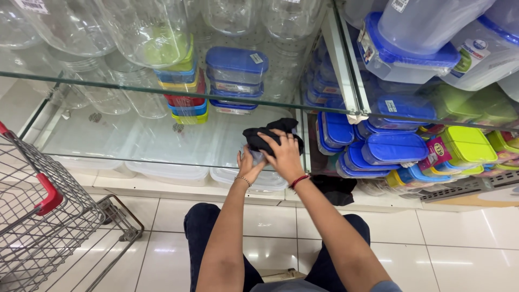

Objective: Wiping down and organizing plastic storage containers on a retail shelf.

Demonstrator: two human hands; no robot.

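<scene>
**Dark cloth worked over a clear container at a shop shelf**

A shop aisle with white floor tiles and glass shelves point(162, 89) stacked with clear plastic jars and lidded food boxes; the person crouches before the lower shelf. Both hands meet at its front edge. The right hand point(284, 154) lies palm-down, fingers curled and closed on a black cloth point(270, 135), pressing it onto something beneath. The left hand point(247, 165) comes up from below and cups what looks like a small clear plastic container point(254, 158) (mostly hidden, so its shape is hard to tell); whether those fingers fully close round it I cannot tell.

The step in hand looks like wiping that container. As a judgement, the next move calls for the lower hand to keep the piece steady while the cloth hand shifts or turns over its surface.

The cloth is bunched, its long axis roughly left to right, one end trailing past the right fingertips.

Beyond the hands stand stacked blue-lidded boxes point(235, 78); to the right, blue lids point(394, 147) and green-lidded boxes point(467, 141). Left of the left arm is a wire shopping trolley point(43, 216) with red handle.
</scene>
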